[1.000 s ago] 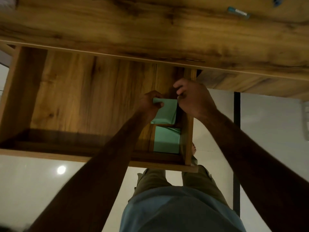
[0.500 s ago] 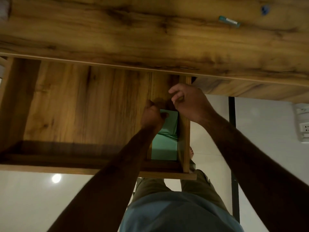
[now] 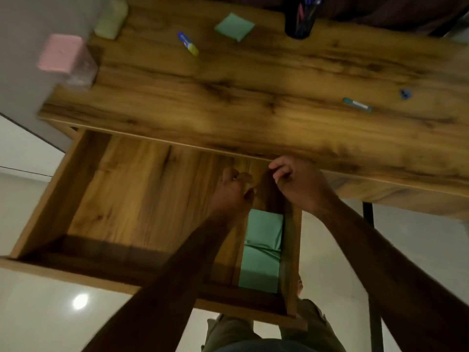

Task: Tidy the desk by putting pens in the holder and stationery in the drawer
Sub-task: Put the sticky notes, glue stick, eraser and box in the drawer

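The wooden drawer (image 3: pixel 142 189) is pulled out below the desk edge. Two green note pads (image 3: pixel 264 228) lie end to end in its narrow right compartment. My left hand (image 3: pixel 233 191) hovers just beyond the far pad with its fingers curled, and nothing shows in it. My right hand (image 3: pixel 297 184) is over the far end of the drawer's right wall, fingers curled, also with nothing visible in it. On the desk lie a third green pad (image 3: pixel 234 26), a glue stick (image 3: pixel 187 43) and a teal marker (image 3: pixel 357 104). A dark pen holder (image 3: pixel 300 21) stands at the back.
A pink box (image 3: pixel 62 53) and a pale green block (image 3: pixel 111 19) sit at the desk's far left corner. A small blue item (image 3: pixel 404 94) lies near the marker. The drawer's large left compartment holds nothing visible. A black desk leg (image 3: pixel 368 214) stands to the right.
My left hand has let go of the green pad, which now lies flat in the right compartment. Both hands have lifted slightly. My head has tilted up, bringing the desktop into view.
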{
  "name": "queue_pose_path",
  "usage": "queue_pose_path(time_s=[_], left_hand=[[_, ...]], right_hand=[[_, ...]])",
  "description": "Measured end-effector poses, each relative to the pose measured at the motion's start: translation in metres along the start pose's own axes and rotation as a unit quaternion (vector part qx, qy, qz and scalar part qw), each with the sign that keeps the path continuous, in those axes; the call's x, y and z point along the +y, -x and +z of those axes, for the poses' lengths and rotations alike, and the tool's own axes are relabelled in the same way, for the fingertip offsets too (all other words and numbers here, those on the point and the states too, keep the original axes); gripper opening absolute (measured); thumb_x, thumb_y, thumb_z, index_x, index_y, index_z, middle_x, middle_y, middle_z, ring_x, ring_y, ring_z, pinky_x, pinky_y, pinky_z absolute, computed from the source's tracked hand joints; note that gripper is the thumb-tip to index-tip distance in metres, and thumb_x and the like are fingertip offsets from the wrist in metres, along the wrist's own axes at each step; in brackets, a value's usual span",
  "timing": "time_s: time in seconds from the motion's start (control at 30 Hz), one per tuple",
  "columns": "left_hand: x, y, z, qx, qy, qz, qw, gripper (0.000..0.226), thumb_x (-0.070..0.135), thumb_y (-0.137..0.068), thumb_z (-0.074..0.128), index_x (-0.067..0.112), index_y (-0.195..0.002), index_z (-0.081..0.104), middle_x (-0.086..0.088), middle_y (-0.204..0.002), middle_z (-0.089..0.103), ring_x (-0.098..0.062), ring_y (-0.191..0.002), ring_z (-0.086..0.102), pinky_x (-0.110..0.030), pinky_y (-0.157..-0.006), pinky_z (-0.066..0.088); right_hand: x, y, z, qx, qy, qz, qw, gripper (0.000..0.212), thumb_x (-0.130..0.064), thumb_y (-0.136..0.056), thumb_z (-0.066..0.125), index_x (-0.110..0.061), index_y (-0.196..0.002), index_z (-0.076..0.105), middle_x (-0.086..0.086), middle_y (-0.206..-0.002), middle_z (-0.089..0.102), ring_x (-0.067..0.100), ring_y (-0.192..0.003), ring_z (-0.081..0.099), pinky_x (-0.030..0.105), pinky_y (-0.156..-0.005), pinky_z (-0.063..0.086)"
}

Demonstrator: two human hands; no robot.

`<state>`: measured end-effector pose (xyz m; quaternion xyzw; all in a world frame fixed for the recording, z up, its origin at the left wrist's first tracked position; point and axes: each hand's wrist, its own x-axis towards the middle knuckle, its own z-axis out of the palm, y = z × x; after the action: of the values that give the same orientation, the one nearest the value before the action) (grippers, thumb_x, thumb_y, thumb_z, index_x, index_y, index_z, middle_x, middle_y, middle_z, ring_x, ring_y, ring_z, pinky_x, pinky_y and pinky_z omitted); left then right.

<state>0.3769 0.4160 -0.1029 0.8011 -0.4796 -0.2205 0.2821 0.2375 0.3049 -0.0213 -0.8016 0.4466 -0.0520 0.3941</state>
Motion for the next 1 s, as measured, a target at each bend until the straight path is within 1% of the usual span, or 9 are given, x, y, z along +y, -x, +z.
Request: queue_pose_path(time_s=[0.13,0.27,0.37,0.5,0.63,0.77,0.9,0.93,1.0], left_hand=[[0.025,-0.037,-0.048,0.054,0.008,0.048,0.997,0.015,0.025,-0.082,0.057,0.023,-0.095,0.065,-0.002,-0.111,0.054,-0.021,-0.102,0.056,-0.036,-0.082,0.053],[0.045,-0.077,-0.080,0.080,0.028,0.038,0.996,0.013,0.017,-0.082,0.063,0.025,-0.093,0.065,0.002,-0.106,0.047,-0.014,-0.087,0.056,-0.028,-0.076,0.053],[0.050,-0.122,-0.089,0.104,0.020,0.031,0.994,0.015,0.022,-0.080,0.062,0.027,-0.094,0.066,0.001,-0.107,0.053,-0.014,-0.095,0.056,-0.025,-0.089,0.048],[0.052,-0.189,-0.093,0.108,0.016,-0.014,0.994,0.019,0.020,-0.082,0.062,0.025,-0.101,0.064,0.002,-0.105,0.049,-0.015,-0.099,0.058,-0.025,-0.099,0.046],[0.051,-0.261,-0.091,0.086,0.010,-0.103,0.991,0.025,0.032,-0.090,0.065,0.025,-0.112,0.059,0.002,-0.114,0.046,-0.014,-0.090,0.058,-0.029,-0.083,0.051],[0.052,-0.325,-0.090,0.078,-0.008,-0.141,0.987,0.041,0.028,-0.089,0.065,0.017,-0.127,0.054,0.000,-0.121,0.050,-0.019,-0.106,0.055,-0.031,-0.082,0.051],[0.058,-0.377,-0.095,0.115,0.093,-0.194,0.970,0.043,0.024,-0.086,0.067,0.016,-0.126,0.052,-0.003,-0.109,0.066,-0.016,-0.088,0.067,-0.024,-0.055,0.053],[0.060,-0.386,-0.097,0.115,0.127,-0.203,0.964,0.045,0.022,-0.085,0.069,0.014,-0.126,0.053,-0.003,-0.108,0.068,-0.015,-0.086,0.068,-0.021,-0.054,0.052],[0.062,-0.402,-0.099,0.119,0.173,-0.233,0.950,0.041,0.018,-0.087,0.070,0.013,-0.125,0.056,-0.003,-0.109,0.068,-0.016,-0.091,0.067,-0.025,-0.067,0.057]], right_hand=[[-0.021,-0.026,-0.021,0.009,0.017,-0.029,0.999,0.031,-0.015,-0.087,0.061,-0.036,-0.109,0.067,-0.015,-0.095,0.068,0.005,-0.092,0.065,0.038,-0.086,0.057],[-0.038,-0.064,-0.043,0.013,0.034,-0.059,0.998,0.031,-0.021,-0.086,0.061,-0.037,-0.112,0.067,-0.013,-0.108,0.069,0.008,-0.100,0.065,0.032,-0.088,0.054],[-0.044,-0.111,-0.057,0.026,0.033,-0.089,0.995,0.030,-0.026,-0.083,0.061,-0.036,-0.111,0.068,-0.013,-0.112,0.069,0.010,-0.100,0.066,0.035,-0.091,0.055],[-0.048,-0.194,-0.075,0.007,0.023,-0.107,0.994,0.028,-0.023,-0.085,0.065,-0.035,-0.111,0.068,-0.013,-0.112,0.068,0.008,-0.101,0.064,0.027,-0.087,0.051],[-0.047,-0.286,-0.084,-0.005,0.008,-0.121,0.993,0.029,-0.023,-0.089,0.067,-0.033,-0.116,0.065,-0.012,-0.116,0.065,0.009,-0.101,0.062,0.035,-0.085,0.055],[-0.047,-0.365,-0.087,0.000,-0.018,-0.124,0.992,0.033,-0.018,-0.091,0.069,-0.024,-0.123,0.064,-0.006,-0.122,0.064,0.012,-0.107,0.060,0.025,-0.079,0.050],[-0.053,-0.434,-0.083,0.023,-0.004,-0.137,0.990,0.036,-0.021,-0.083,0.073,-0.025,-0.118,0.063,0.003,-0.127,0.062,0.022,-0.116,0.060,0.033,-0.091,0.053],[-0.055,-0.447,-0.080,0.026,-0.003,-0.139,0.990,0.040,-0.023,-0.079,0.073,-0.027,-0.117,0.061,0.004,-0.127,0.061,0.023,-0.115,0.061,0.038,-0.093,0.055],[-0.061,-0.470,-0.076,0.027,0.002,-0.143,0.989,0.049,-0.026,-0.076,0.075,-0.025,-0.122,0.057,0.006,-0.129,0.059,0.025,-0.113,0.061,0.043,-0.092,0.056]])
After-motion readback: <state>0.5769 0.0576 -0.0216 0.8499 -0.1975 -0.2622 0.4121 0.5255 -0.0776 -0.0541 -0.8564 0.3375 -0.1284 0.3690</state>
